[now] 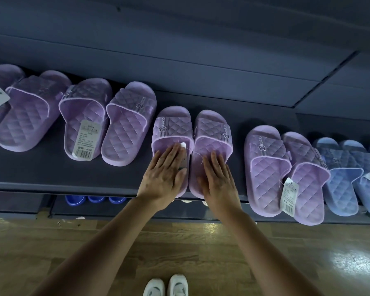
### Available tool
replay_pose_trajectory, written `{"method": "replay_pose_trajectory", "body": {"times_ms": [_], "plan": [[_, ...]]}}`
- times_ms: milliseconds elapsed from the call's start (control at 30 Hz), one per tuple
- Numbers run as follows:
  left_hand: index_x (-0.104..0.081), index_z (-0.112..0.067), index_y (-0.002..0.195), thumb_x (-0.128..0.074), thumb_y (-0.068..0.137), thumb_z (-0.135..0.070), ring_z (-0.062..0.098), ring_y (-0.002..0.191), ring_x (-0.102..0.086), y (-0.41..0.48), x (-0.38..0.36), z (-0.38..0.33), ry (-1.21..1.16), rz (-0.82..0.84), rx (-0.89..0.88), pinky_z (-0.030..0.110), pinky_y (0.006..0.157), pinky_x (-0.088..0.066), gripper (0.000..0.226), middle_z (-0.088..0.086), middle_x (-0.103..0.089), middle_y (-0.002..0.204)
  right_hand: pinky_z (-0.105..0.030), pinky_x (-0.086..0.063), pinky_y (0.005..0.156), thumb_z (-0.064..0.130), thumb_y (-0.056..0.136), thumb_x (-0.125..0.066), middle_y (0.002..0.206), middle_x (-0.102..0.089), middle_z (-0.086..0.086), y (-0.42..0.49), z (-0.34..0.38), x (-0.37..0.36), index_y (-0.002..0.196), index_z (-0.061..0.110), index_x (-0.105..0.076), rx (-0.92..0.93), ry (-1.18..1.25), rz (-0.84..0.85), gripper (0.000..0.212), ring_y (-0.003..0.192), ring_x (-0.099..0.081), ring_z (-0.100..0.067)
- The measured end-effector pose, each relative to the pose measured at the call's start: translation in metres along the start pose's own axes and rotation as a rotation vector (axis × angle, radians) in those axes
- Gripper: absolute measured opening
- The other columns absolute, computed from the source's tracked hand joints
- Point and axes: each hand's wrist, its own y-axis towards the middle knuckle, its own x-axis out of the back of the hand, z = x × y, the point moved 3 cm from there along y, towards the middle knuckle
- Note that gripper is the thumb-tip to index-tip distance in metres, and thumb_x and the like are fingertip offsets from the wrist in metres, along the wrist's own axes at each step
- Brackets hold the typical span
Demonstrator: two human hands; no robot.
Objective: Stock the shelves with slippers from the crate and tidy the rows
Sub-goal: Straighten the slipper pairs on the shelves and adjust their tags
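Observation:
A pair of purple quilted slippers lies side by side in the middle of the dark shelf (51, 167). My left hand (165, 178) rests flat on the left slipper (172, 127), its fingers over a white tag. Fingers straight, my right hand (219, 180) presses flat on the right slipper (212, 131). More purple pairs lie in the row: one to the left (124, 124) at a slant, one to the right (265, 167) hanging over the shelf edge. The crate is not in view.
Blue slippers (342, 178) continue the row at the far right. Another purple pair (28, 110) lies at the far left. A lower shelf holds blue slippers (75, 199). Wooden floor and my white shoes (166, 286) are below.

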Motion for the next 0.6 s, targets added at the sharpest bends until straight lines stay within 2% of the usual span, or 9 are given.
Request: {"method": "replay_pose_trajectory", "body": {"times_ms": [67,133,200,233,367,500,600], "plan": [[-0.039,-0.002,0.137,-0.008,0.101,-0.035,0.020,0.133,-0.032,0.009,-0.002,0.000,-0.019,-0.012,0.010,0.033,0.113,-0.011,0.058,0.012,-0.043,0.142,-0.044,-0.019,0.109,0.047,0.098,-0.007,0.146,-0.033,-0.019,0.008,-0.005,0.000,0.139,0.002,-0.036,0.000,0.032,0.036,0.068,0.135,-0.019,-0.030],[-0.035,-0.002,0.139,-0.018,0.097,-0.033,0.022,0.135,-0.028,0.019,-0.006,-0.001,-0.033,-0.022,0.023,0.036,0.116,-0.010,0.055,0.012,-0.039,0.144,-0.036,-0.008,0.115,0.051,0.091,-0.006,0.153,-0.012,-0.010,0.017,-0.011,0.000,0.145,0.008,-0.021,-0.010,0.080,0.089,0.071,0.139,0.000,-0.023],[-0.036,-0.002,0.139,-0.025,0.091,-0.032,0.021,0.135,-0.026,0.029,-0.008,0.000,-0.042,-0.032,0.045,0.041,0.115,-0.011,0.058,0.012,-0.039,0.145,-0.029,0.001,0.115,0.048,0.084,-0.004,0.153,-0.001,-0.004,0.029,-0.016,0.001,0.146,0.011,-0.017,-0.007,0.105,0.116,0.074,0.139,0.010,-0.018],[-0.040,-0.001,0.137,-0.028,0.090,-0.031,0.023,0.134,-0.030,0.033,-0.009,0.001,-0.036,-0.045,0.042,0.046,0.111,-0.014,0.057,0.013,-0.042,0.142,-0.028,0.002,0.114,0.047,0.083,-0.004,0.152,0.000,-0.003,0.034,-0.018,0.001,0.146,0.010,-0.017,-0.003,0.104,0.121,0.074,0.138,0.011,-0.017],[-0.048,0.002,0.132,-0.033,0.089,-0.026,0.030,0.127,-0.046,0.047,-0.012,0.008,-0.015,-0.077,0.015,0.050,0.107,-0.020,0.054,0.016,-0.049,0.137,-0.037,-0.010,0.113,0.039,0.087,-0.016,0.151,-0.021,-0.018,0.055,-0.023,-0.002,0.142,0.002,-0.030,0.012,0.137,0.049,0.067,0.139,-0.003,-0.027],[-0.051,0.003,0.128,-0.035,0.087,-0.027,0.035,0.121,-0.051,0.062,-0.012,0.018,0.004,-0.070,-0.022,0.053,0.102,-0.022,0.053,0.019,-0.054,0.131,-0.034,-0.005,0.114,0.041,0.084,-0.012,0.151,-0.020,-0.020,0.069,-0.022,-0.006,0.142,0.002,-0.031,-0.029,0.182,0.047,0.072,0.142,-0.007,-0.033],[-0.050,0.001,0.130,-0.036,0.087,-0.029,0.035,0.121,-0.051,0.067,-0.011,0.022,0.004,-0.050,-0.043,0.054,0.102,-0.019,0.054,0.018,-0.053,0.132,-0.035,-0.005,0.113,0.039,0.085,-0.014,0.150,-0.022,-0.021,0.071,-0.021,-0.009,0.141,0.001,-0.032,-0.030,0.189,0.018,0.069,0.140,-0.003,-0.030]]}}
